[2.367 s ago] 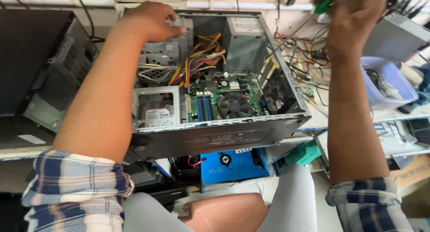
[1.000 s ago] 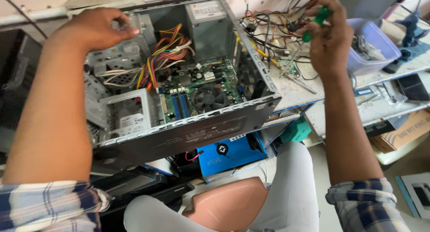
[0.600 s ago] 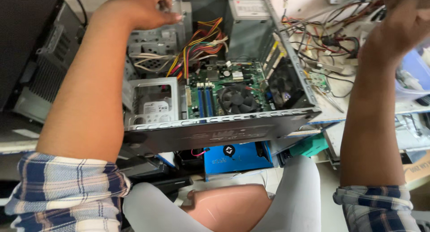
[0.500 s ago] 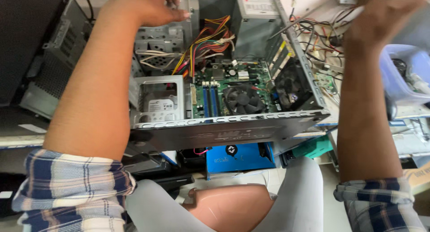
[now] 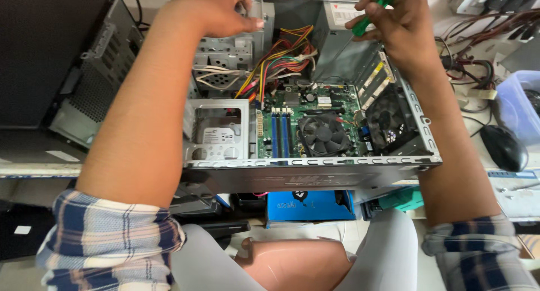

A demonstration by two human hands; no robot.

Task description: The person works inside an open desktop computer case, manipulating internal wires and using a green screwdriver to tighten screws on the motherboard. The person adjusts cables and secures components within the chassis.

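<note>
Head view: an open computer case (image 5: 315, 170) is laid on its side between both arms. A green-handled screwdriver (image 5: 376, 8) is pinched in the closed right hand (image 5: 402, 29), its handle slanting up-right, its tip hidden. The left hand (image 5: 216, 10) is curled onto the drive cage (image 5: 230, 49) at the far-left corner, well apart; what lies under the fingers cannot be made out.

Black mouse (image 5: 503, 146) beside blue plastic bin (image 5: 520, 105)

- We see the computer case (image 5: 315, 170) in bare, matt grey metal.
- Our screwdriver (image 5: 376, 7) handle looks like glossy green plastic.
- Our sleeves (image 5: 107, 240) are plaid cloth.
</note>
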